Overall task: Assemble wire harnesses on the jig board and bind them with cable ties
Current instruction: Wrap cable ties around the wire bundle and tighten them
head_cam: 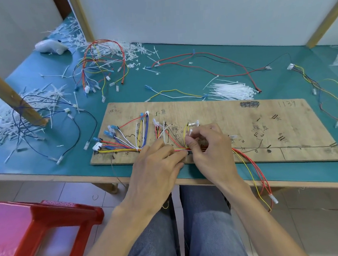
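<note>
The fingers (pixel 170 150) of the left hand (pixel 156 164) curl down onto the wire harness (pixel 121 149), pinching its bundled trunk near the front edge of the jig board (pixel 243 120). Just to the right, the fingers (pixel 192 143) of the right hand (pixel 211 150) are bent tight, with thumb and forefinger nipping a white cable tie (pixel 190 133) that stands up from the same trunk. The two hands nearly touch.

At far left, a red plastic stool (pixel 50 218) stands on the floor beside the person's knees. Beyond it, on the green surface (pixel 171 83), a heap of white tie offcuts (pixel 2 127) lies around a wooden post (pixel 7 87), with dark blue wires (pixel 20 122) looped over it. Further back, a bunch of red, yellow and black wires (pixel 84 77) arches up among more offcuts.

On the board's left half, the harness fans out into red, blue, white and yellow branches ending in small connectors (pixel 109 133). Right of the hands, red and yellow wires (pixel 246 158) leave the board and hang over the front edge of the surface. Behind the board lies a sheaf of spare white ties (pixel 233 92). At far right, loose yellow and dark wires (pixel 329 94) trail across the surface.
</note>
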